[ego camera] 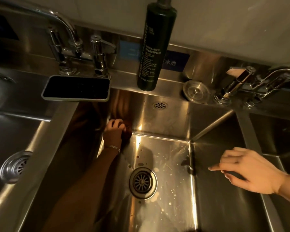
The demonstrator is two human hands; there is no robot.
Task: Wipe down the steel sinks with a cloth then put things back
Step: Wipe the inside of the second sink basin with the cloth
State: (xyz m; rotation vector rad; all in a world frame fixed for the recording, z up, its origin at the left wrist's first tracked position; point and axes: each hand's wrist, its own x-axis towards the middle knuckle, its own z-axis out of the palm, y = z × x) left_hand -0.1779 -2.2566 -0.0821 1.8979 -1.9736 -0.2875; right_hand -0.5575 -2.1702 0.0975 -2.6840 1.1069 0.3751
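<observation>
Now | left hand (114, 131) grips cloth (127, 132) (dark) | right hand (251, 171) open, empty

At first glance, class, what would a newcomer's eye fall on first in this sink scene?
The tall dark shampoo bottle stands on the back ledge above the middle sink. A black phone lies on the ledge to its left, beside the tap. Down in the basin, the left hand presses a dark cloth into the back left corner, while the right hand hovers open by the right wall.
</observation>
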